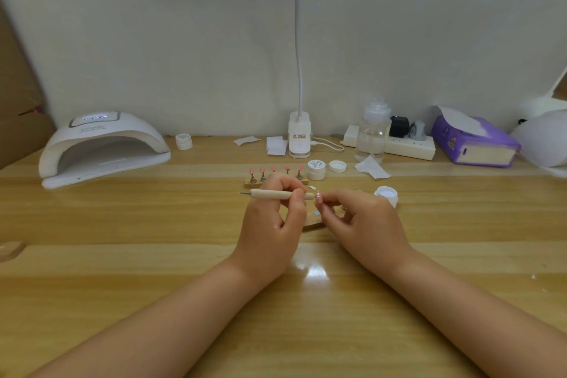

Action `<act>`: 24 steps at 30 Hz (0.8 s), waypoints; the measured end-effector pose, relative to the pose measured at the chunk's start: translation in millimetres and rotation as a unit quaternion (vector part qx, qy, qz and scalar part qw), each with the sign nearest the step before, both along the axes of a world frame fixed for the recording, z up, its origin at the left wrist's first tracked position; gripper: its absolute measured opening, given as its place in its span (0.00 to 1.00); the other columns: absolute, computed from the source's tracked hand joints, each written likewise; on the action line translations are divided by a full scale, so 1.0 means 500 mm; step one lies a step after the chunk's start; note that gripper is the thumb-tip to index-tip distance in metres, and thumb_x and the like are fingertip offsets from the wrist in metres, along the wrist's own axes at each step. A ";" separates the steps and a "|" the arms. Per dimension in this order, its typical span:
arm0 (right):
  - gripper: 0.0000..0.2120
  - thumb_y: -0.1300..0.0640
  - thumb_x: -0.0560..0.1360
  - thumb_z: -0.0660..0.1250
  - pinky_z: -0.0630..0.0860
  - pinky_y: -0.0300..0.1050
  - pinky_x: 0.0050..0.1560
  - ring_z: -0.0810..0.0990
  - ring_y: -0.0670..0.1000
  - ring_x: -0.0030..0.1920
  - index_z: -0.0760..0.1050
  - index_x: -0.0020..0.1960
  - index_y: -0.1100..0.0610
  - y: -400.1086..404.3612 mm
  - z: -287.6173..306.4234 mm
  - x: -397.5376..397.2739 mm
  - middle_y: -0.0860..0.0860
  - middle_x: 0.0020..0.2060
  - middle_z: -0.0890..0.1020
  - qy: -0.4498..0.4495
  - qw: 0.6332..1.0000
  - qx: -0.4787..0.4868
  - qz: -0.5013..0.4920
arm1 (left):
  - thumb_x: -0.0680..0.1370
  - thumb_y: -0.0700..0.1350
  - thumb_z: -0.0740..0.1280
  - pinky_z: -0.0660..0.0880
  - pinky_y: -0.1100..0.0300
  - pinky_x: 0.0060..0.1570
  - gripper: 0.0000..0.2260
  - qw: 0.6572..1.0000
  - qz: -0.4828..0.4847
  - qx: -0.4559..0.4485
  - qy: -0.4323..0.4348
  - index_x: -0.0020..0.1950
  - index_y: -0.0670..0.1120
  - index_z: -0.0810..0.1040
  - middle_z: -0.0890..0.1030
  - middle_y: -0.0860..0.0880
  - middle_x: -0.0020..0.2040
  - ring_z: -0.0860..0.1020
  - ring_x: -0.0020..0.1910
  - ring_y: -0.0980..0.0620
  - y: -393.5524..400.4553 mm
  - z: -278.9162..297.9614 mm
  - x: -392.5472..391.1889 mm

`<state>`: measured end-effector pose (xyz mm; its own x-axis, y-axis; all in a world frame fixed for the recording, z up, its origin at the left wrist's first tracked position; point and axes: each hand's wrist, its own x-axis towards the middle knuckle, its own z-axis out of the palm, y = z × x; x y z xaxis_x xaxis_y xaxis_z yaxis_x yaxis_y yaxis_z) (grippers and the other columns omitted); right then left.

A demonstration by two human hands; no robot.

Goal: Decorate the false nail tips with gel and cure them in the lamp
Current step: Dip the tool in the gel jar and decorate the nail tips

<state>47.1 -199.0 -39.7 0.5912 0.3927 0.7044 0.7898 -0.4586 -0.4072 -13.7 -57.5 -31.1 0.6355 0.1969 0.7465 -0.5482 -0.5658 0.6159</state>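
Observation:
My left hand [271,218] grips a wooden-handled dotting tool [276,194] held level, its right tip touching a small pink nail tip [318,197]. My right hand [360,221] pinches that nail tip between the fingertips above a wooden stand [313,224]. Behind my hands a wooden rack [250,183] carries several pink nail tips [263,169] on metal pegs. The white curing lamp [101,147] sits at the far left with its mouth facing me. An open gel pot [387,195] stands just right of my right hand.
A closed white pot [316,169] and a loose lid [337,166] sit behind the rack, another pot [184,141] beside the lamp. A desk lamp base [299,138], liquid bottle [372,135], power strip [408,147], paper wipes [372,167] and purple tissue pack [475,141] line the back.

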 end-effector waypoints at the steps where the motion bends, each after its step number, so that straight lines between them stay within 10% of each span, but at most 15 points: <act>1: 0.03 0.58 0.73 0.71 0.67 0.37 0.39 0.68 0.33 0.27 0.83 0.46 0.54 0.000 0.000 0.000 0.45 0.37 0.84 0.002 1.000 0.002 0.000 | 0.75 0.50 0.57 0.66 0.75 0.37 0.04 1.000 -0.001 -0.002 0.002 0.42 0.54 0.70 0.74 0.59 0.33 0.74 0.35 0.63 0.000 0.000 -0.001; 24: 0.05 0.58 0.73 0.70 0.70 0.37 0.36 0.68 0.33 0.28 0.83 0.47 0.54 -0.002 0.005 -0.004 0.46 0.39 0.84 0.035 0.999 -0.002 -0.002 | 0.75 0.49 0.57 0.70 0.69 0.36 0.04 1.000 -0.018 -0.018 -0.007 0.42 0.55 0.70 0.76 0.59 0.38 0.75 0.36 0.60 -0.002 0.004 -0.001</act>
<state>45.2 -200.2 -37.1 0.6413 0.3929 0.6591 0.7571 -0.4639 -0.4600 -14.4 -58.2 -29.2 0.6325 0.2001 0.7483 -0.5767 -0.5233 0.6274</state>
